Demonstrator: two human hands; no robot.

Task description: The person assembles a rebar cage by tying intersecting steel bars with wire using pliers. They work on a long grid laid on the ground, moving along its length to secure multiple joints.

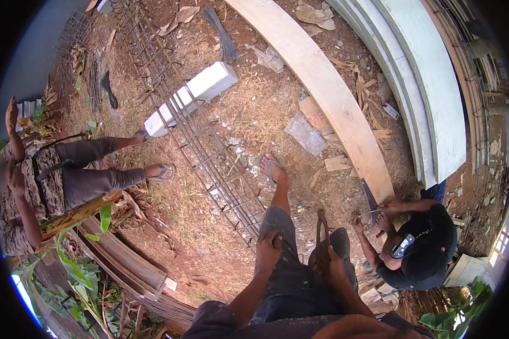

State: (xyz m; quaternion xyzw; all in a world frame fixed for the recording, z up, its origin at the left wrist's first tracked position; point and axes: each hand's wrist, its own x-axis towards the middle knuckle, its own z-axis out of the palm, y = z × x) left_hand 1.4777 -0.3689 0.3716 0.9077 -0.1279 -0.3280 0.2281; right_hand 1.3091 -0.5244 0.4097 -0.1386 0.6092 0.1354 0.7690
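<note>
The left hand (270, 244) rests on the person's own left knee (277, 223) with the fingers bent down over the dark trouser cloth; it grips no tool, and how tight the fingers press I cannot tell. The right hand (329, 261) is closed around the lower part of a thin dark tool (322, 231) that stands up near the right knee; its top looks like two prongs or handles, but the kind of tool is hard to make out. The rebar cage (209, 147) lies on the ground in front, from the upper left down to just beside the left knee, and passes over a white block (201, 90). The person's left foot in a sandal (273, 169) stands beside the cage. At the right a crouching person (421, 248) in dark clothes works at the end of a long plank (328, 90); what those hands hold is too small to see. At the left a seated person (68, 175) is partly cut by the dark rim.
</note>
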